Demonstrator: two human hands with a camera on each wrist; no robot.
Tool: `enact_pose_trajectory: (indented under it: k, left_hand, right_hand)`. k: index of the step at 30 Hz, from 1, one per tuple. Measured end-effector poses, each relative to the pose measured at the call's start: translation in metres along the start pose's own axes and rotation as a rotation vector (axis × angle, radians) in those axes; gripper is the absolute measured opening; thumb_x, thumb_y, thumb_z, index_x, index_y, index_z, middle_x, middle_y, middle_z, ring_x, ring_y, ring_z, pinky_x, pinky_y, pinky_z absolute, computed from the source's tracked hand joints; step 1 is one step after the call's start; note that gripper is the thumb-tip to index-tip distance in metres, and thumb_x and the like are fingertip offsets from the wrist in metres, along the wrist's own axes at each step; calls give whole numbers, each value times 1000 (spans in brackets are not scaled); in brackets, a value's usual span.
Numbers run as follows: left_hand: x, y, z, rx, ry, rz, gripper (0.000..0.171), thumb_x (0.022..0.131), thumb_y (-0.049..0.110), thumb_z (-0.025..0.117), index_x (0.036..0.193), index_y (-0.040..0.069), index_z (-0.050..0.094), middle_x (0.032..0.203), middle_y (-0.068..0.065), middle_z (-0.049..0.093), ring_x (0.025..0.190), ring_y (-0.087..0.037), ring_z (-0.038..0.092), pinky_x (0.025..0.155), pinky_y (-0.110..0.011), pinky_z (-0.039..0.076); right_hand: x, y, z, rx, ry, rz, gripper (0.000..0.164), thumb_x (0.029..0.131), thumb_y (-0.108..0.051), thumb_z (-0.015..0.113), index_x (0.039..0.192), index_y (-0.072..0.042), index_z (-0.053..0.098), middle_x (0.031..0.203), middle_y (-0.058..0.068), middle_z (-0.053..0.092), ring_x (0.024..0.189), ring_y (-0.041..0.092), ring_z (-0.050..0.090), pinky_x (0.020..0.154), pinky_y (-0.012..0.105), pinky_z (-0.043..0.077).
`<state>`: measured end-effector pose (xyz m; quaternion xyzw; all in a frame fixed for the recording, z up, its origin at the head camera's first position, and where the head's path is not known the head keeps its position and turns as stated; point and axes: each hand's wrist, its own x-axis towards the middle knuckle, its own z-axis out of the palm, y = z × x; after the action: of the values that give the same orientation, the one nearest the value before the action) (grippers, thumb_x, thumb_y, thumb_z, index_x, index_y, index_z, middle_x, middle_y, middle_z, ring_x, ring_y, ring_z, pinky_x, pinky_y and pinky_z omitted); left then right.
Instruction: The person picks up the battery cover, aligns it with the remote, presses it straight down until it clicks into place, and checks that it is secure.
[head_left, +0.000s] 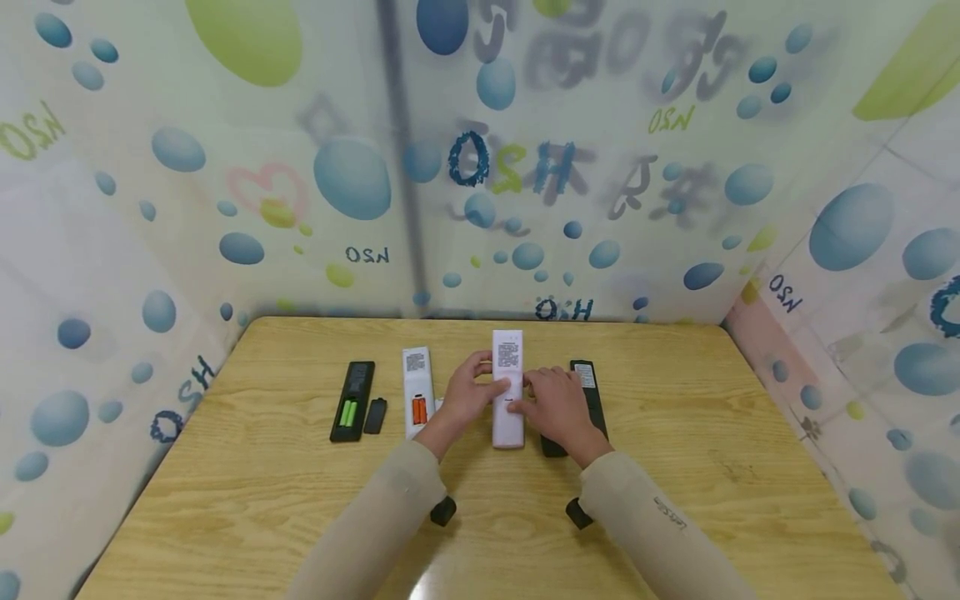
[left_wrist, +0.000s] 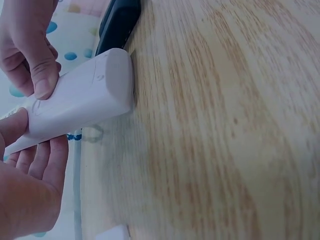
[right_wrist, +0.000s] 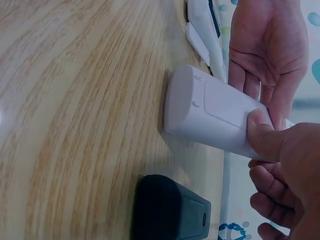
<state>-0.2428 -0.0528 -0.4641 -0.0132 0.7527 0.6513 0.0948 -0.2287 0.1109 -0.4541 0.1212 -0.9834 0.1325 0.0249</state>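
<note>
White remote control [head_left: 507,429] was at centre, back face up, between both hands and in contact with both. Long axis ran straight away from the person, label end far, plain end near. Left hand [head_left: 467,390] was on its left edge, right hand [head_left: 558,404] on its right edge, so neither was nearer.

Left hand: pinching it, thumb on the back face, fingers under the body, so that stretch was off the table [head_left: 675,375]. Right hand: thumb pressed down on the battery cover [right_wrist: 225,107], index at the side edge, other fingers curled. Key relation: cover seam ran along the long axis toward the near end, with the right thumb on the panel's far part. Cover looked seated.

Left of it: second white remote [head_left: 417,379], orange batteries [head_left: 419,410] exposed; further left, black remote [head_left: 360,379] with green batteries [head_left: 348,413], its loose black cover [head_left: 376,416] just beside. Right of it: another black remote [head_left: 593,404], mostly behind the right hand.

Hidden: whatever sat under the closed cover. Couldn't tell if the near end touched the table or hung just above. Black patch [head_left: 553,447] left of the right wrist: same remote or a separate piece, unclear. Loose white cover [right_wrist: 198,42] was mostly blocked by the left hand in the head view. Label text too small to read.
</note>
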Motion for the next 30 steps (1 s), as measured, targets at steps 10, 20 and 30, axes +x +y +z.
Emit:
enact_pose_trajectory:
  k: [10,20,30]
  left_hand:
    - [2,-4,1,-1,-10,16,53,92,15,68,140,17,48,130,-12,60,97,-21,67,80,-30,57]
    - [3,-4,-1,-1,4,21,50,91,12,69,137,15,50,126,-11,62,89,-17,66,73,-27,56]
    - [3,-3,0,-11,6,18,49,91,13,69,136,15,51,127,-11,62,93,-18,65,75,-28,56]
  right_hand:
    - [2,4,2,23,4,4,35,83,-47,73,101,-18,69,82,-6,63,83,18,53,89,46,40]
    - [3,3,2,24,-64,-4,47,80,-52,74,110,-16,66,91,-4,62,92,19,53,93,46,39]
    - [1,6,-1,66,-82,-10,50,80,-51,74,114,-15,65,96,0,65,94,20,52,94,46,38]
